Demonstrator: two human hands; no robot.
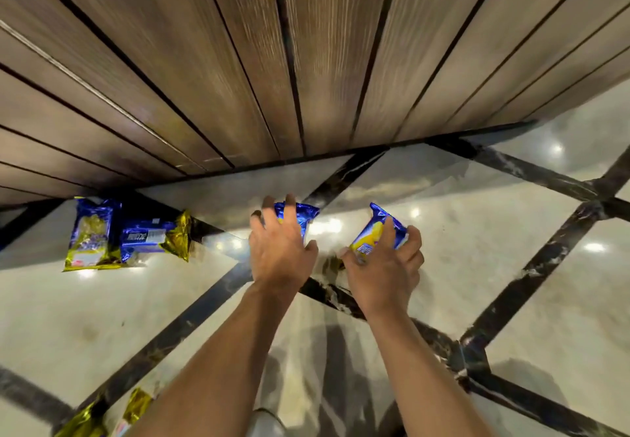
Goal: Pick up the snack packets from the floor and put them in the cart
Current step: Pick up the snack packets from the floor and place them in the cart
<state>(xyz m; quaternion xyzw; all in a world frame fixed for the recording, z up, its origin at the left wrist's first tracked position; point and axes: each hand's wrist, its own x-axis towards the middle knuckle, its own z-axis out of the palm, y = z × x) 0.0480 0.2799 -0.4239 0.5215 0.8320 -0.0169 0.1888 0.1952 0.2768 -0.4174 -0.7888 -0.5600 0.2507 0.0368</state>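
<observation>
Right hand (385, 259) grips a blue-yellow packet (371, 232); left hand (281, 242), beside it, fingers curled over another blue packet (301, 215).

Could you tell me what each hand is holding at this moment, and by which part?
The left hand grips a blue snack packet over its near end. The right hand grips a blue and yellow packet round its lower half.
</observation>
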